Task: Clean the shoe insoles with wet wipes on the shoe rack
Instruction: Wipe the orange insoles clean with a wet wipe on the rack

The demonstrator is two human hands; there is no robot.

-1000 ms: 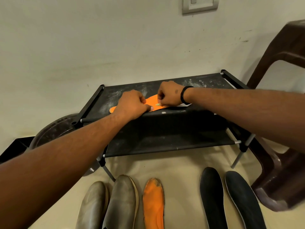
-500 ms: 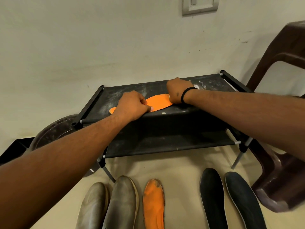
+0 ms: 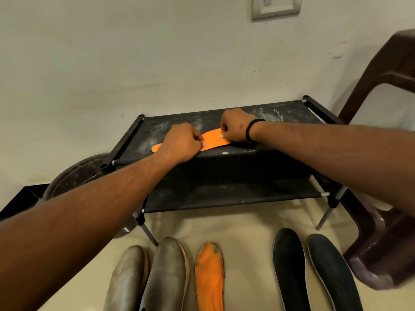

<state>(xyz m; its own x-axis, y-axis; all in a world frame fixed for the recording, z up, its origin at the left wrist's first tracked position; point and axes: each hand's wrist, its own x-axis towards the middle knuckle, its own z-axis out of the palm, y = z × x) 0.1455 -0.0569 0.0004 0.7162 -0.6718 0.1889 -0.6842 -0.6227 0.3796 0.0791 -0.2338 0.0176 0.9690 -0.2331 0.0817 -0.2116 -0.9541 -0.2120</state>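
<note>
An orange insole (image 3: 213,141) lies flat on the top shelf of the black shoe rack (image 3: 285,114). My left hand (image 3: 180,143) presses down on the insole's left half with curled fingers, pinning it. My right hand (image 3: 234,128) is curled round a wet wipe (image 3: 221,136) of which only a small pale corner shows, and it rests on the insole's right half. A black band circles my right wrist.
On the floor in front lie two grey-brown insoles (image 3: 157,279), a second, dirtier orange insole (image 3: 210,277) and two dark insoles (image 3: 310,272). A brown plastic chair (image 3: 381,254) stands at the right. A round dark pan (image 3: 76,176) and a black box (image 3: 20,198) sit left of the rack.
My right hand with the wipe slid right along the insole, then came back left toward the middle. My left hand has stayed pressed on the insole's left half.
</note>
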